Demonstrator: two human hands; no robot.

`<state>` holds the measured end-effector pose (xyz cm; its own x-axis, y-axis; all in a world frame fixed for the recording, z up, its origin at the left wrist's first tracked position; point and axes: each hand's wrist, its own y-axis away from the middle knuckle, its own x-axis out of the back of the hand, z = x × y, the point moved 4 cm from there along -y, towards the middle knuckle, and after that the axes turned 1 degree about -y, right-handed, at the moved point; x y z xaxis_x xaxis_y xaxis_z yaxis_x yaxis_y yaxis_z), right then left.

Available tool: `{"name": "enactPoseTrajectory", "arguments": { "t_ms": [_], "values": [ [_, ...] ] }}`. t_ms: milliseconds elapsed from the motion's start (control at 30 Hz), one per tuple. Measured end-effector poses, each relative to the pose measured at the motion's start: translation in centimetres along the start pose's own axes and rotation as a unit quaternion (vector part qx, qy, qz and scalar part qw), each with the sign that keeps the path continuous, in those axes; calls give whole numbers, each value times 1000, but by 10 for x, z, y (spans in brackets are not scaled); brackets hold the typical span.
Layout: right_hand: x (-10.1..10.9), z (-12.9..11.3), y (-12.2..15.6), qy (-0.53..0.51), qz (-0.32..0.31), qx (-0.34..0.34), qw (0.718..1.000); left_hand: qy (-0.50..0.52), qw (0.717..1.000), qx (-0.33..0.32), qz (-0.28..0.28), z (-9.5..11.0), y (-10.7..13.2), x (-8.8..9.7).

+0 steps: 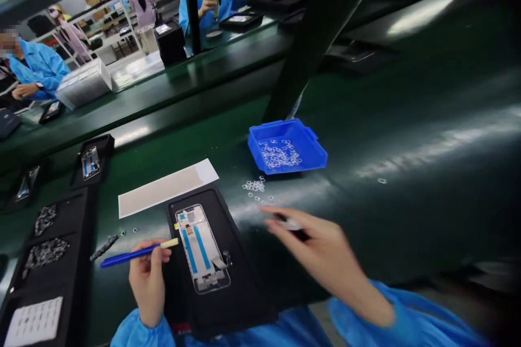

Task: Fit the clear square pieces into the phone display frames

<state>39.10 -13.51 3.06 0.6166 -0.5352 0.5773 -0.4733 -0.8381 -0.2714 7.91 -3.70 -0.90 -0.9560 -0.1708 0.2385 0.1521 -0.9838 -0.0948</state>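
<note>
My left hand [148, 279] is closed on a blue pen-like tool [132, 254] with a pale tip, held level beside a phone frame [202, 248]. The frame lies in a black tray [228, 287] in front of me. My right hand [315, 252] reaches out to the right of the tray, blurred by motion, its fingers stretched toward a loose heap of small clear rings [254, 186] on the green belt. A dark thing shows under its fingers; I cannot make out what it is.
A blue bin [311, 149] of small rings stands beyond the heap. A white strip [166, 187] lies left of it. Black trays with small parts [44, 252] sit at far left. Across the belt, people in blue coats [38, 68] work.
</note>
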Motion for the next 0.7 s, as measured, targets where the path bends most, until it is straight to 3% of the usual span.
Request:
{"name": "enactPoseTrajectory", "arguments": {
  "t_ms": [100, 200, 267, 367, 500, 600, 700],
  "values": [
    [-62, -28, -28, -1, -142, 144, 979, 42, 998, 43, -23, 6, -14, -15],
    [-109, -43, -47, 100, -229, 155, 956, 108, 988, 107, -33, 8, -22, -26],
    [-128, -46, -53, 149, -279, 144, 938, 132, 981, 139, -37, 8, -22, -30],
    [-139, -45, -53, 160, -320, 141, 923, 142, 976, 163, -34, 6, -21, -30],
    [-143, -40, -39, 104, -319, 182, 924, 144, 977, 159, -13, 6, -16, -28],
    [-143, -35, -27, 54, -290, 217, 931, 147, 977, 155, -28, 7, -12, -32],
    [-135, -18, -31, -40, -222, 179, 958, 163, 973, 156, -55, 8, -14, -36]
  ]
}}
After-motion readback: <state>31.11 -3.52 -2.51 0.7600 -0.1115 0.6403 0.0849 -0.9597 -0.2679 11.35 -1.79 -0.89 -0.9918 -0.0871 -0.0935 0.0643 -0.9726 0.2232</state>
